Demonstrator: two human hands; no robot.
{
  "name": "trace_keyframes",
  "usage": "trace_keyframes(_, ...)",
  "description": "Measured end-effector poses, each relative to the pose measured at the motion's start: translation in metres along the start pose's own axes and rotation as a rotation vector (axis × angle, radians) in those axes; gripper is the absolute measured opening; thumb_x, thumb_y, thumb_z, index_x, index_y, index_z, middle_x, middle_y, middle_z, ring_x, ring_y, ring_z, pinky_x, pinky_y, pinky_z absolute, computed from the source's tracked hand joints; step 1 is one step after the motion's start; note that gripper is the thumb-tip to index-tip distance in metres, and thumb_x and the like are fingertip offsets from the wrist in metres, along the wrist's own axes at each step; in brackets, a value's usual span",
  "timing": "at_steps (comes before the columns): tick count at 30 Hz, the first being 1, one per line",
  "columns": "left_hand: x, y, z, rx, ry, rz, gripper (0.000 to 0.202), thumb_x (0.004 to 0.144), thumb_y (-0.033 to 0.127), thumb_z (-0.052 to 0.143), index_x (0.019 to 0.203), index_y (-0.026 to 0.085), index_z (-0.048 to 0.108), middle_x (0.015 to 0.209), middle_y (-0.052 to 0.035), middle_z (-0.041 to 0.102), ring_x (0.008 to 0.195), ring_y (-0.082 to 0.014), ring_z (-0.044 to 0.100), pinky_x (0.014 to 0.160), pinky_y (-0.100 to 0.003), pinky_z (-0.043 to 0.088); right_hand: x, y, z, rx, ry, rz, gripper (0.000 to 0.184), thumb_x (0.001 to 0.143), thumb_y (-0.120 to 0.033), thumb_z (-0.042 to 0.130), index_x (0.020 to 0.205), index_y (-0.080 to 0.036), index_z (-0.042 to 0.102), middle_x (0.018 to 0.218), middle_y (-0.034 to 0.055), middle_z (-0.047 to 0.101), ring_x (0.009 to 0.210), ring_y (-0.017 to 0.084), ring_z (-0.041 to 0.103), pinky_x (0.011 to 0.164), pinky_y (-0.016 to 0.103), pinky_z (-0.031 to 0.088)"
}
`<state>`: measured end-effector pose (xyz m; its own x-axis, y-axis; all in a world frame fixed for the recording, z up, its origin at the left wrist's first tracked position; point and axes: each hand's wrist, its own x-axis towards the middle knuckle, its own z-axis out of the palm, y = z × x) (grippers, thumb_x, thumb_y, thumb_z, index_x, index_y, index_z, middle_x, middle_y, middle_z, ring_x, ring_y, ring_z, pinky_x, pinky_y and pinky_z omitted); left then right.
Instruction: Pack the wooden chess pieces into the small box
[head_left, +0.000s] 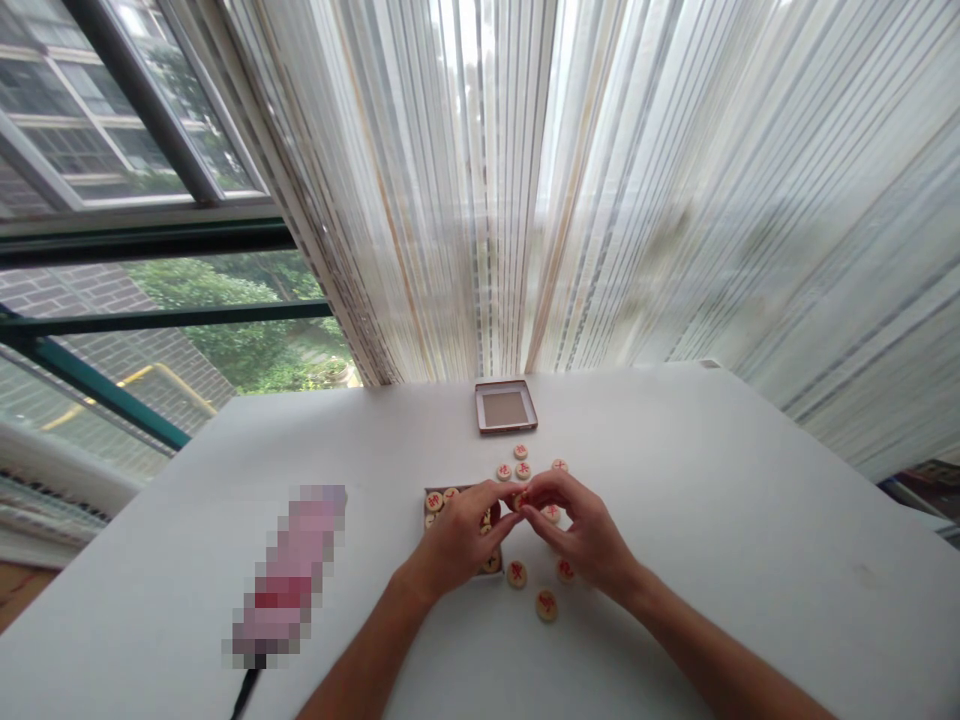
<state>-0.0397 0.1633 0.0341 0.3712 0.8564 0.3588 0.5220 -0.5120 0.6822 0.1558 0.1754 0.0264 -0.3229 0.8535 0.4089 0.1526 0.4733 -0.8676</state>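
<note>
My left hand (463, 532) and my right hand (591, 528) meet above the table, fingertips pinching one round wooden Chinese chess piece (519, 499) between them. Its face is mostly hidden by the fingers. Under my left hand sits a shallow box (426, 535) holding several more pieces, partly covered by that hand. Loose pieces with red characters lie around my right hand: one piece (516, 573) and another piece (547, 605) on the near side, a piece (565, 570) by the wrist, and several beyond the fingers, including a piece (523, 470).
Farther back on the white table (637, 430) lies an open, shallow box lid (506, 408). A blurred-out pink object (292, 570) with a black cord (247, 690) rests at the left. Striped curtains (510, 200) hang behind the table, beside a window (135, 110).
</note>
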Motion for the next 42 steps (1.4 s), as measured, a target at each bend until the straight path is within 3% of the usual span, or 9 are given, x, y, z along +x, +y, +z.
trace_keyframes(8, -0.001, -0.003, 0.002, -0.029, -0.016, -0.003, 0.031, 0.09, 0.028, 0.067, 0.121, 0.026, 0.065, 0.098, -0.0015, 0.073, 0.072, -0.0139, 0.062, 0.079, -0.026, 0.051, -0.003, 0.008, 0.002, 0.001, 0.035, 0.055, 0.013, 0.091, -0.034, 0.065, 0.092, -0.021, 0.063, 0.084, 0.0029, 0.066, 0.077, 0.018, 0.067, 0.073, 0.03, 0.057)
trace_keyframes(25, 0.0, -0.002, -0.001, -0.065, -0.011, -0.088, 0.031, 0.091, 0.033, 0.061, 0.12, 0.024, 0.065, 0.081, -0.0003, 0.071, 0.064, -0.0127, 0.058, 0.065, -0.023, 0.048, -0.002, -0.002, 0.001, 0.043, -0.002, 0.018, 0.014, 0.093, -0.027, 0.061, 0.106, -0.022, 0.061, 0.099, 0.0068, 0.067, 0.089, 0.02, 0.069, 0.083, 0.035, 0.059)
trace_keyframes(33, 0.002, 0.0, -0.002, -0.173, 0.02, -0.151, 0.025, 0.089, 0.034, 0.063, 0.111, 0.022, 0.064, 0.078, 0.0, 0.071, 0.06, -0.0114, 0.057, 0.057, -0.022, 0.044, -0.002, -0.002, 0.001, 0.068, 0.001, -0.012, 0.017, 0.094, -0.026, 0.06, 0.11, -0.024, 0.063, 0.101, 0.0066, 0.07, 0.094, 0.021, 0.071, 0.086, 0.036, 0.061)
trace_keyframes(42, 0.003, -0.001, -0.005, -0.386, 0.064, -0.219, 0.025, 0.088, 0.035, 0.066, 0.107, 0.02, 0.06, 0.089, -0.0043, 0.073, 0.073, -0.015, 0.065, 0.064, -0.025, 0.051, -0.003, -0.004, -0.001, 0.08, -0.005, -0.043, 0.026, 0.092, -0.018, 0.061, 0.116, -0.025, 0.065, 0.11, 0.0065, 0.072, 0.102, 0.022, 0.071, 0.094, 0.039, 0.059)
